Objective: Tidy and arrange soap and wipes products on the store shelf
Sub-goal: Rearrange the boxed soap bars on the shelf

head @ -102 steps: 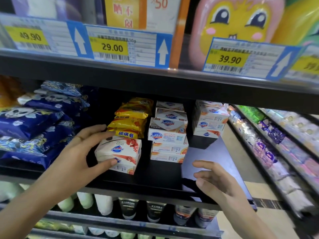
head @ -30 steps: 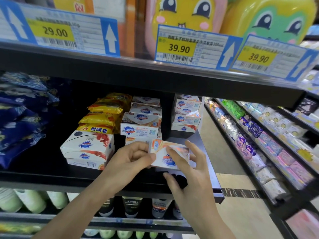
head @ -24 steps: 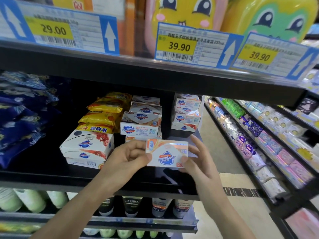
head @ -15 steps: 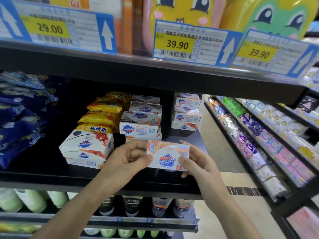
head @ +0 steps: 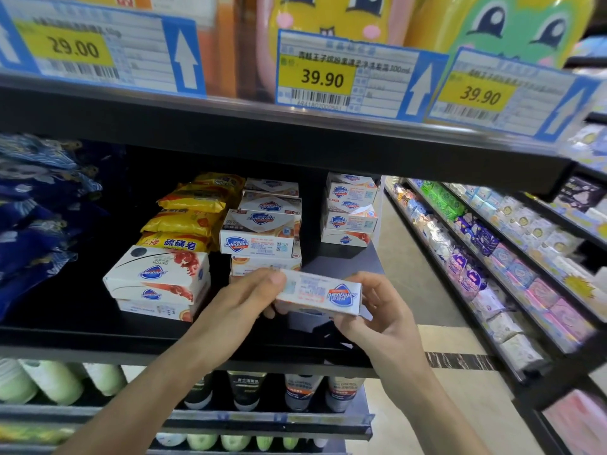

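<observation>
- Soap box [head: 320,294], white w/ blue shield logo, is held btwn both hands above front edge of black shelf [head: 98,336], logo upside down.
- Left hand [head: 244,305] grips box's left end, thumb on top, fingers curled under.
- Right hand [head: 382,315] grips right end, fingers wrapped behind & under box.
- Box sits just in front of middle soap stack [head: 261,233], not touching shelf.
- Two white/red soap boxes [head: 157,280] stacked to left of hands; yellow soap packs [head: 190,211] behind them.
- Another soap stack [head: 351,208] at back right.
- Blue wipes packs [head: 36,208] far left.
- Price tags [head: 341,77] on shelf above.
</observation>
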`<state>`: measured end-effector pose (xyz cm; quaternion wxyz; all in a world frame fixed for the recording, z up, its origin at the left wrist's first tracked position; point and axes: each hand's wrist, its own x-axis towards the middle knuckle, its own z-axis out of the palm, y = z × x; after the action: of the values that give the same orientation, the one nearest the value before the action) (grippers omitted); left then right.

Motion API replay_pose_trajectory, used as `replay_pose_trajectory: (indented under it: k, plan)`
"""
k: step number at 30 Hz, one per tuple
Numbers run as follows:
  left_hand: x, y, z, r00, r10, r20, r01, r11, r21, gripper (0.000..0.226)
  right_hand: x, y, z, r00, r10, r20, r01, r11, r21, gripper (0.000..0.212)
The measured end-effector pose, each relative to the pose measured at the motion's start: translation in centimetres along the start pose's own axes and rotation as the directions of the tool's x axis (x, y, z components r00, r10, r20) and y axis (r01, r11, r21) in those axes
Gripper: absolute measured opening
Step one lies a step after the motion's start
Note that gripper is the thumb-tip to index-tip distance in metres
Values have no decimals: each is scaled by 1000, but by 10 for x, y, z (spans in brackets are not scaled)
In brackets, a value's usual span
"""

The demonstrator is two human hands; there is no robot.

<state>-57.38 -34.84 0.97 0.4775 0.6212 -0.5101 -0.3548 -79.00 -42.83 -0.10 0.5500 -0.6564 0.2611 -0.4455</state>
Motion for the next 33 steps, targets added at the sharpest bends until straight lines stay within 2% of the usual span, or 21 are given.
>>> replay_pose_trajectory:
  k: [4,15,20,23,25,30,33]
  plan:
    - [1,2,0,997,18,79,-15,999,-30,51,-1,-1,0,1000,-21,20,21,1000,16,36]
    - [2,-3,-3,998,29,61,-24,996,-80,55,1,1,-4,999,-6,40,4,999,51,38]
    - [4,-8,-6,998,52,25,-49,992,-116,67,4,6,-9,997,40,61,-43,998,37,63]
    - [3,-7,-7,997,72,22,-69,990,-123,67,8,6,-13,990,141,-14,-136,970,199,65]
    - [3,-8,-8,996,86,30,-82,990,-111,71,11,2,-11,983,182,-7,-172,940,293,51]
    - [1,-8,-11,994,103,28,-100,993,-69,75,20,-3,-2,951,310,15,-310,947,79,31]
    - [3,-9,-11,993,115,42,-114,993,-23,73,13,-4,-4,971,237,32,-238,970,45,37]
